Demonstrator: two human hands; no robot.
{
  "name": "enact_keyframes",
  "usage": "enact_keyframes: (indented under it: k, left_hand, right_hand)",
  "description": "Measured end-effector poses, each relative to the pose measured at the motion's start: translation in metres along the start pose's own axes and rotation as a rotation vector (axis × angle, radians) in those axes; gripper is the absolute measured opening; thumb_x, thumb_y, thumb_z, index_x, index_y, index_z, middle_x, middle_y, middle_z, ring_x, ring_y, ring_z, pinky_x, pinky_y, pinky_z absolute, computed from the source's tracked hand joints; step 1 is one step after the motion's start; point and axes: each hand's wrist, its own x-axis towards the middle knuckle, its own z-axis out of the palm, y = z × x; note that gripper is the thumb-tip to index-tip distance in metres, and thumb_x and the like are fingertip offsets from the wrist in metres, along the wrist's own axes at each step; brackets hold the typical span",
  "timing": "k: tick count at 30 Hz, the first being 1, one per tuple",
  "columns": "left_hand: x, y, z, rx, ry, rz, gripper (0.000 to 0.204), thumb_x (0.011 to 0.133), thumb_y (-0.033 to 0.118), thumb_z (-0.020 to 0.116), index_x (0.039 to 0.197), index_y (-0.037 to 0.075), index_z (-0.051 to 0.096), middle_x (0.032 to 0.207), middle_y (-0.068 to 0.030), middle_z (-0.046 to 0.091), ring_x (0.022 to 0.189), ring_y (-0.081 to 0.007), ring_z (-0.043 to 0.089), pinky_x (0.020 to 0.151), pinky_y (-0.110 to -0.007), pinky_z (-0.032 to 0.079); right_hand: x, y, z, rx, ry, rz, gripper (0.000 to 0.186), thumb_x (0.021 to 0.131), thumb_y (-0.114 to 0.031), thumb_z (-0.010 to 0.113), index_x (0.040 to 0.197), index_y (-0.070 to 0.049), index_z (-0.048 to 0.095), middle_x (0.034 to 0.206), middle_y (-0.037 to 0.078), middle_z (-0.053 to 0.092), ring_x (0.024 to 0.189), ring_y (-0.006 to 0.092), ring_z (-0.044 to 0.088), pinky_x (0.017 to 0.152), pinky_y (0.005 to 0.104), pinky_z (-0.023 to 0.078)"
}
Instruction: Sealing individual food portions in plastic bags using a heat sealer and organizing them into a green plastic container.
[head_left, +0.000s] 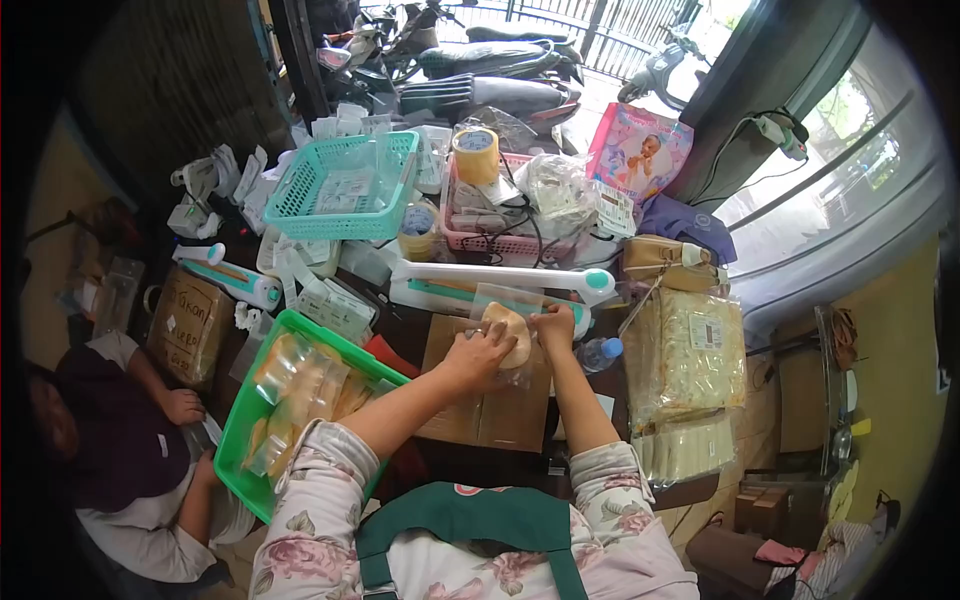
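Above a cardboard piece [500, 410], a clear plastic bag [508, 297] with a flat, rounded beige item [510, 330] is between my hands. My left hand [478, 357] grips the bag's left side, its fingers over the beige item. My right hand [556, 327] pinches the right side, close to the sealer's end. A long white and teal bag sealer [500, 280] lies just beyond, and the bag's upper edge overlaps it. To my left, a green basket [232, 440] holds several clear packets [300, 390] of tan items. What the beige item is, I cannot tell.
A teal basket [290, 215] and a pink basket [470, 240] with a tape roll [475, 157] stand behind. At right are a bottle [598, 355] and stacked packages [690, 350]. A second sealer [235, 280] and a wrapped box [188, 328] lie left, near a seated person [130, 440].
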Motion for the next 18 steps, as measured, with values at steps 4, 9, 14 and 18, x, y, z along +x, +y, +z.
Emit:
enact_keyframes:
  k: [4,9,14,18]
  left_hand:
    - [0.002,0.004,-0.002,-0.059,-0.002,-0.025,0.069,0.067,0.040,0.067,0.124,0.013,0.039,0.130,-0.0138,0.033,0.122,-0.0345,0.035,0.080,-0.051,0.041]
    - [0.004,0.006,-0.004,-0.043,-0.014,-0.005,0.068,0.067,0.041,0.067,0.123,0.014,0.040,0.130,-0.0138,0.033,0.123,-0.0347,0.034,0.078,-0.052,0.042]
    - [0.009,0.012,-0.004,-0.048,-0.011,-0.035,0.067,0.066,0.042,0.067,0.122,0.016,0.041,0.131,-0.0141,0.033,0.123,-0.0344,0.034,0.076,-0.052,0.042]
    - [0.006,0.008,-0.004,-0.044,0.017,-0.036,0.063,0.069,0.043,0.064,0.121,0.015,0.043,0.130,-0.0165,0.036,0.121,-0.0351,0.037,0.076,-0.053,0.042]
  right_hand:
    - [-0.066,-0.066,-0.045,-0.346,0.248,-0.184,0.020,0.074,-0.020,0.062,0.080,-0.004,0.053,0.076,0.013,0.062,0.076,0.0321,0.061,0.064,0.0402,0.047]
    - [-0.071,-0.102,-0.082,-0.457,0.712,-0.820,0.011,0.074,-0.016,0.060,0.076,-0.009,0.052,0.059,0.007,0.051,0.060,0.0296,0.055,0.057,0.0406,0.043]
    - [-0.001,-0.100,-0.100,-0.648,0.690,-0.690,0.017,0.077,-0.022,0.055,0.081,-0.006,0.056,0.068,0.011,0.060,0.066,0.0323,0.058,0.064,0.0445,0.043]
    - [0.010,-0.101,-0.092,-0.651,0.305,-0.285,0.026,0.080,-0.027,0.049,0.085,-0.004,0.058,0.079,0.016,0.063,0.075,0.0334,0.061,0.069,0.0434,0.045]
